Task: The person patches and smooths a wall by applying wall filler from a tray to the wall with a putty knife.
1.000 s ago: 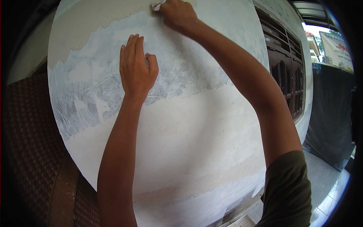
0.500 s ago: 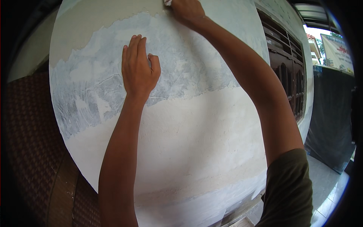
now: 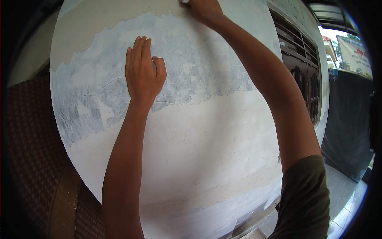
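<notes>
My left hand lies against the wall, its fingers stretched upward and the thumb apart, with nothing in it. High on the wall, at the upper edge of the picture, my right hand is closed round a small whitish thing. Only a corner of that thing shows, so its kind cannot be told. Around my left hand runs a grey-blue, streaky patch with a ragged border. Below it the surface is off-white, and above it is a beige band.
A brown wooden door or shutter with slats stands to the right of the wall. Beyond it are a dark covered panel, a banner and pale floor tiles. At the left hangs a brown woven surface.
My right hand has shifted a little to the right along the top of the wall, with the whitish thing in it. My left hand appears slightly farther left, still flat.
</notes>
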